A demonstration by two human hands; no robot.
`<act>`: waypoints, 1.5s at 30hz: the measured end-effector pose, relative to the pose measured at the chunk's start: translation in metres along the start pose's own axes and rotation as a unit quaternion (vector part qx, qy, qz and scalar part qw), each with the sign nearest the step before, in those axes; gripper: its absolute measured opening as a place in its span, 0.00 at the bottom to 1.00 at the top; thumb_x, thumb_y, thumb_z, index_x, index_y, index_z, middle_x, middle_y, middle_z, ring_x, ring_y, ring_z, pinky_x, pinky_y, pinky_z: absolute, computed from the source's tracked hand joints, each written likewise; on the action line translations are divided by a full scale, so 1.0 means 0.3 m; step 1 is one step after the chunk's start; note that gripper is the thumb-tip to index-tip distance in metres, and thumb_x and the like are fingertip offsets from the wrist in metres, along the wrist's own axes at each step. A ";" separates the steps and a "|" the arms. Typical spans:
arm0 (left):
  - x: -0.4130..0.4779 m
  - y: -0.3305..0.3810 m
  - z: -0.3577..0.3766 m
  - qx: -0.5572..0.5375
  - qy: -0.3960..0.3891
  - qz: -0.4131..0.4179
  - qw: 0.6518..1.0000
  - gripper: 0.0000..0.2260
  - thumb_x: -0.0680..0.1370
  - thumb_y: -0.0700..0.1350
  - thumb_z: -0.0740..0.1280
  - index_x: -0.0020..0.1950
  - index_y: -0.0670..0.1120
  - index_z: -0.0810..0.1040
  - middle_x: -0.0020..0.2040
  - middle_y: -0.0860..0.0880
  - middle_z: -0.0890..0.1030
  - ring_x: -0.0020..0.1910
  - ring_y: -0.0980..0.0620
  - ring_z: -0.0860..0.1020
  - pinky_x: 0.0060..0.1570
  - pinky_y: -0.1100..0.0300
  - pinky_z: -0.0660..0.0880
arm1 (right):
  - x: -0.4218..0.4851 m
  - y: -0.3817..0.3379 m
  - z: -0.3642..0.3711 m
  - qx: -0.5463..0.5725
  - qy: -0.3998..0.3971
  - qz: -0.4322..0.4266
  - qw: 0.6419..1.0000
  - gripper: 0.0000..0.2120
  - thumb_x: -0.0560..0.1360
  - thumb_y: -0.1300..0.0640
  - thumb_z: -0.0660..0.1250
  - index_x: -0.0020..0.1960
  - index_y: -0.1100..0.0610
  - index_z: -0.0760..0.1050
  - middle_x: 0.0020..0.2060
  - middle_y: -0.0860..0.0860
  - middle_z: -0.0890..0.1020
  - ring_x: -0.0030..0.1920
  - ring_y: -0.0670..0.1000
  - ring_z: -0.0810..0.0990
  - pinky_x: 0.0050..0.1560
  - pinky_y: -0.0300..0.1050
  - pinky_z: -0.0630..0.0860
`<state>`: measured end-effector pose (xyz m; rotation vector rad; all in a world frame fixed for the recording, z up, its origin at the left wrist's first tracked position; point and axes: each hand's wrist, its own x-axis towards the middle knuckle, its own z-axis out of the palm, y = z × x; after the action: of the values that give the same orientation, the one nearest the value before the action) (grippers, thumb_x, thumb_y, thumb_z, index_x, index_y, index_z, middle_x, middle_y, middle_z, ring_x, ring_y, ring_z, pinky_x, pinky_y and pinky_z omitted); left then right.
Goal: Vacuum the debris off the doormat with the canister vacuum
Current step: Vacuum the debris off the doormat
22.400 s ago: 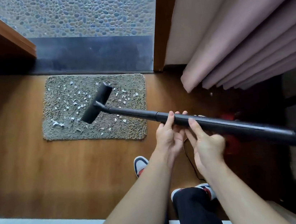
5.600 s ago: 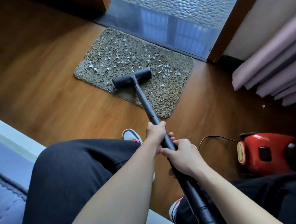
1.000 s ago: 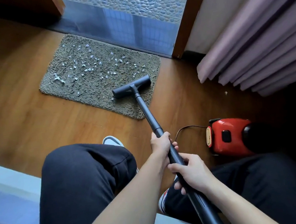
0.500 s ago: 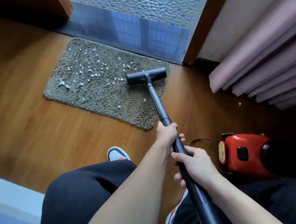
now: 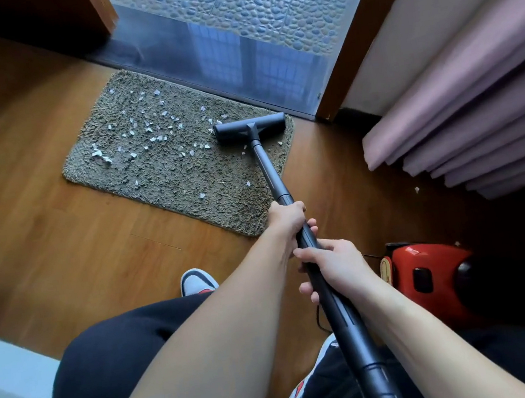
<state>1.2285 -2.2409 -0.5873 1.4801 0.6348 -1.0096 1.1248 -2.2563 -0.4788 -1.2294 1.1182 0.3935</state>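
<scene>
A shaggy grey-brown doormat (image 5: 164, 175) lies on the wooden floor before a glass door. Several white scraps of debris (image 5: 148, 130) are scattered over its left and middle. The black floor nozzle (image 5: 250, 127) rests on the mat's far right corner. Its black wand (image 5: 271, 177) runs back toward me. My left hand (image 5: 288, 217) grips the wand higher up, and my right hand (image 5: 330, 265) grips it just below. The red canister vacuum (image 5: 427, 272) sits on the floor to my right.
Pink curtains (image 5: 476, 110) hang at the right, with one white scrap (image 5: 417, 190) on the floor beneath them. A wooden door frame (image 5: 350, 37) stands behind the mat's right corner. My knees and shoes (image 5: 197, 281) fill the foreground; a pale ledge (image 5: 7, 376) is at lower left.
The nozzle has slid away from me along the mat's right side to its far right corner. Both hands kept their grip on the wand.
</scene>
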 end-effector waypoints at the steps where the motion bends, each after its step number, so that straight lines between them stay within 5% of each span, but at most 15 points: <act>1: -0.012 -0.015 0.003 0.001 0.000 -0.002 1.000 0.07 0.80 0.36 0.61 0.57 0.43 0.67 0.38 0.42 0.72 0.25 0.50 0.73 0.22 0.63 0.73 | -0.011 0.012 -0.010 -0.006 -0.002 0.002 1.000 0.04 0.81 0.60 0.68 0.49 0.61 0.79 0.41 0.59 0.79 0.23 0.50 0.80 0.21 0.40 0.76; 12: -0.240 -0.215 -0.031 -0.010 0.033 -0.022 0.999 0.11 0.81 0.37 0.60 0.63 0.41 0.68 0.37 0.42 0.73 0.25 0.50 0.73 0.21 0.64 0.73 | -0.185 0.202 -0.094 -0.048 -0.030 0.022 0.998 0.06 0.80 0.60 0.70 0.50 0.63 0.78 0.32 0.57 0.79 0.21 0.52 0.78 0.22 0.39 0.73; 24: -0.403 -0.429 -0.044 -0.035 0.029 -0.032 0.998 0.15 0.81 0.39 0.60 0.67 0.42 0.66 0.42 0.41 0.73 0.23 0.53 0.74 0.22 0.63 0.74 | -0.351 0.398 -0.146 -0.067 -0.031 -0.001 0.997 0.06 0.79 0.64 0.69 0.52 0.68 0.77 0.36 0.58 0.76 0.24 0.55 0.78 0.21 0.42 0.73; 35: -0.318 -0.373 -0.089 -0.025 0.037 -0.025 0.999 0.08 0.80 0.37 0.60 0.59 0.42 0.67 0.41 0.43 0.71 0.23 0.52 0.72 0.22 0.63 0.72 | -0.251 0.379 -0.078 -0.090 -0.020 0.003 0.996 0.06 0.79 0.57 0.70 0.49 0.60 0.79 0.27 0.52 0.79 0.24 0.55 0.80 0.23 0.41 0.74; 45: -0.213 -0.263 -0.071 -0.010 0.037 -0.016 0.999 0.11 0.81 0.37 0.60 0.63 0.40 0.67 0.40 0.42 0.71 0.25 0.51 0.72 0.21 0.64 0.73 | -0.160 0.276 -0.051 -0.040 -0.030 0.006 0.999 0.06 0.80 0.60 0.69 0.53 0.64 0.79 0.38 0.57 0.79 0.23 0.52 0.79 0.22 0.41 0.75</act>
<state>1.1360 -2.1963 -0.5728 1.4999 0.7220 -0.9746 1.0327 -2.2261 -0.4824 -1.2728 1.0683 0.4856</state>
